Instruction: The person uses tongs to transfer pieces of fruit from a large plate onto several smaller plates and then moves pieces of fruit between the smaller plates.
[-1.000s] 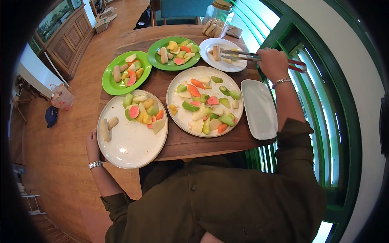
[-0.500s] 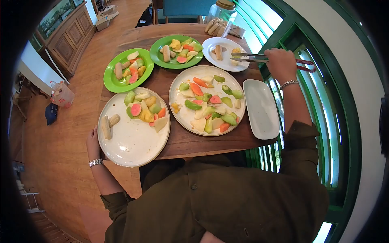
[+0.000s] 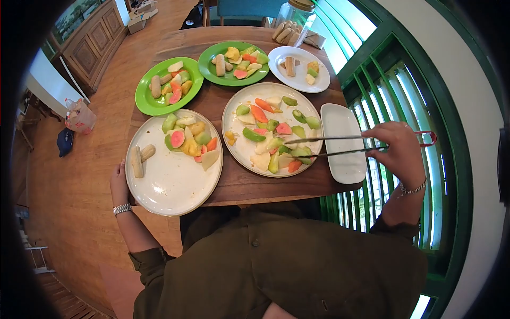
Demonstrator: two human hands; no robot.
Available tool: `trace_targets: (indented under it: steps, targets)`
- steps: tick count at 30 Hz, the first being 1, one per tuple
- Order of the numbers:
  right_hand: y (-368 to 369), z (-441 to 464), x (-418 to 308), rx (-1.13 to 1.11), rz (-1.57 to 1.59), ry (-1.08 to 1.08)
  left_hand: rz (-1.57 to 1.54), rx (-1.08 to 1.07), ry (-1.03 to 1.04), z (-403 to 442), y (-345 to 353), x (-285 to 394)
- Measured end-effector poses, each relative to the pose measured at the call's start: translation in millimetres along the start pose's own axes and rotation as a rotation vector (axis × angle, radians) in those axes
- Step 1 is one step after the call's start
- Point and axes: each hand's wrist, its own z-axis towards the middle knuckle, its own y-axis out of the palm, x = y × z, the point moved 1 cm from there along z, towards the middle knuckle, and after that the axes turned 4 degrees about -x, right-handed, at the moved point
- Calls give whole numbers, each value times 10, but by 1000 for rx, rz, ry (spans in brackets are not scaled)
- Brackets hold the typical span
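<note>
My right hand (image 3: pixel 396 151) is closed around the metal tongs (image 3: pixel 340 153). Their tips are apart, over the right side of the large cream plate (image 3: pixel 239 159) of cut fruit (image 3: pixel 272 127); I cannot tell whether they touch a piece. At the left, my left hand (image 3: pixel 120 186) grips the rim of another cream plate (image 3: pixel 170 196), its fingers partly hidden. Two ladyfinger biscuits (image 3: pixel 139 160) and a pile of fruit (image 3: pixel 191 139) lie on that plate. Beyond stands a small white plate (image 3: pixel 298 87) with a biscuit (image 3: pixel 290 67) and a few fruit pieces (image 3: pixel 312 73).
Two green plates (image 3: pixel 141 101) (image 3: pixel 207 74) with fruit and biscuits stand at the back left. A white rectangular dish (image 3: pixel 342 165) lies right of the fruit plate. A glass jar of biscuits (image 3: pixel 291 24) is at the far edge, near green window bars (image 3: pixel 372 95).
My right hand has brought the tongs from the small white plate back toward me, over the large fruit plate. My left hand stays at its plate's rim.
</note>
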Motion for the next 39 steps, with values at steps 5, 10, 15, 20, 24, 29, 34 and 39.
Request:
trace_targets:
  steps: [5, 10, 15, 20, 24, 29, 34, 39]
  targets:
    - [-43, -242, -119, 20, -120, 26, 48, -30, -40, 48, -37, -64]
    - [27, -383, -165, 61, -210, 63, 28, -33, -49, 107, -36, -151]
    - [85, -431, -119, 74, -191, 62, 29, -14, -21, 106, -44, -156]
    - [41, -437, -39, 77, -166, 67, 19, -24, 2, 76, -36, -123]
    - [-63, -276, 265, 116, -144, 102, 9, -13, -12, 45, -24, -66]
    - [-93, 387, 682, 251, -254, 282, -30, 7, -11, 13, 10, -34]
    - [155, 1140, 970, 230, -436, 257, 24, 32, 27, 105, -19, -154]
    - [345, 1291, 1093, 143, -527, 280, 43, 29, 24, 96, -16, -128]
